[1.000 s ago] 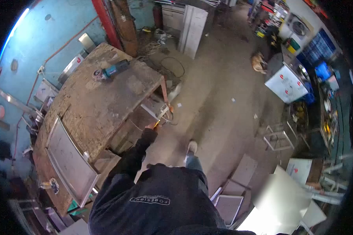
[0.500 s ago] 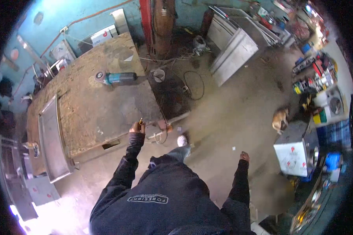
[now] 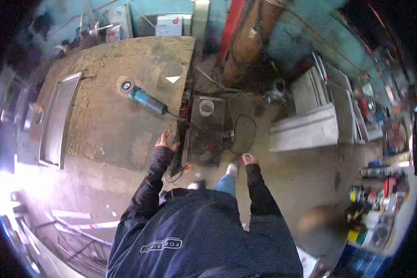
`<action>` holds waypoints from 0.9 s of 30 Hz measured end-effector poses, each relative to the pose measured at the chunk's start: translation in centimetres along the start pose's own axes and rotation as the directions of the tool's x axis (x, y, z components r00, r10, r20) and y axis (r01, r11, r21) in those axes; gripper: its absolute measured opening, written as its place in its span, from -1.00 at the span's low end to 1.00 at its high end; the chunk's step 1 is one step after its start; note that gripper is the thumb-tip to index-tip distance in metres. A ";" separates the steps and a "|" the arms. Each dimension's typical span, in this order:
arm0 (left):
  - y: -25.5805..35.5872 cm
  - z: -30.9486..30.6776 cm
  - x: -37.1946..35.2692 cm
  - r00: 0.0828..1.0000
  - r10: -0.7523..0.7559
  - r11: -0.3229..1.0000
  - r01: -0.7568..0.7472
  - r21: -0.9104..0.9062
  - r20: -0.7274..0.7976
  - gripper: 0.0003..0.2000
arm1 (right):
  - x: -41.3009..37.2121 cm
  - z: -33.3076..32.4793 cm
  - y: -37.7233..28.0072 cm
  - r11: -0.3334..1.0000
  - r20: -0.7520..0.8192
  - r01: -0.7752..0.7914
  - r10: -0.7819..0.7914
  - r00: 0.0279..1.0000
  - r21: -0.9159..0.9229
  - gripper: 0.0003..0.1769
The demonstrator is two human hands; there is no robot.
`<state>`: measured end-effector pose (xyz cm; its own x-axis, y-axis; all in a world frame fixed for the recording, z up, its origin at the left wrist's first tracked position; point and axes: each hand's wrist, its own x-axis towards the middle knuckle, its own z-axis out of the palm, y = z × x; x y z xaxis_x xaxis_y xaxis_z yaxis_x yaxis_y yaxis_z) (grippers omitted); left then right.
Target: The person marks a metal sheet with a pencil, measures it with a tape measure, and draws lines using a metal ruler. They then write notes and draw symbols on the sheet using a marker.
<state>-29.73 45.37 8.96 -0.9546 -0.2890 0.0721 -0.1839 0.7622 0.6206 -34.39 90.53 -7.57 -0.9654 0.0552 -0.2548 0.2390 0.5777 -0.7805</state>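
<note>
My left hand is closed around a small yellow and dark object, too small to name, near the right edge of the wooden table. My right hand hangs over the floor at my right, its fingers curled; I cannot make out anything in it. A teal angle grinder lies on the table with its disc towards the upper left and its cord off the right edge. Near it is a white triangular piece. A metal tray-like frame rests at the table's left end.
A low dark surface with a white round container stands right of the table. A cable loops on the floor. Metal panels lean at the right, beyond a brown cylinder. Tools crowd the far right.
The view has turned right and moved nearer the low dark surface. My right hand has come forward and inward. My left hand still holds the small object by the table edge.
</note>
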 end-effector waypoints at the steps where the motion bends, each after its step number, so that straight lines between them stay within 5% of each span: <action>1: -0.2 0.6 0.6 0.998 -0.060 0.998 0.060 0.009 0.024 -0.22 | 6.0 2.2 2.8 0.973 0.046 0.084 -0.096 0.994 0.213 -0.64; 2: -3.2 3.8 1.1 0.994 -0.108 0.993 0.107 0.053 0.010 0.02 | 10.3 2.7 1.0 0.964 0.076 0.144 -0.165 0.983 0.224 -0.63; 5: -2.6 5.2 1.9 0.920 -0.385 0.919 0.375 0.120 0.073 0.14 | 20.1 4.6 -9.2 0.962 0.209 0.272 -0.273 0.939 0.033 -0.66; 7: -3.4 6.6 1.4 0.888 -0.460 0.887 0.459 0.043 0.017 0.16 | 25.8 7.5 -13.3 0.901 0.228 0.338 -0.402 0.887 0.273 -0.66; 8: -1.8 5.5 1.4 0.871 -0.491 0.871 0.489 0.056 0.026 0.13 | 29.3 9.2 -13.9 0.920 0.265 0.341 -0.384 0.884 0.194 -0.64; 13: 0.4 4.2 1.5 0.874 -0.481 0.875 0.483 0.015 -0.063 -0.01 | 38.7 14.8 -24.6 0.939 0.322 0.337 -0.300 0.898 -0.066 -0.55; 17: 2.4 3.3 2.4 0.797 -0.601 0.799 0.600 -0.048 -0.052 -0.12 | 45.3 21.2 -28.4 0.984 0.414 0.160 -0.176 0.893 0.073 -0.28; 18: 2.3 3.4 2.6 0.790 -0.612 0.790 0.609 -0.075 -0.030 -0.11 | 45.4 19.3 -31.3 0.960 0.479 0.280 -0.252 0.841 0.013 -0.15; 20: 1.3 3.8 2.6 0.774 -0.633 0.773 0.632 -0.064 -0.005 -0.09 | 47.8 22.8 -33.1 0.872 0.424 0.425 -0.299 0.855 -0.242 -0.22; 27: 1.6 4.6 2.0 0.742 -0.670 0.736 0.662 -0.142 -0.019 -0.03 | 54.6 28.7 -33.8 0.863 0.431 0.427 -0.289 0.855 -0.268 -0.29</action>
<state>-32.98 48.68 6.51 -0.5802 -0.7366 -0.3475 -0.7338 0.2876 0.6155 -92.15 50.66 -11.52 -0.8496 -0.4707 -0.2380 -0.2341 0.7408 -0.6296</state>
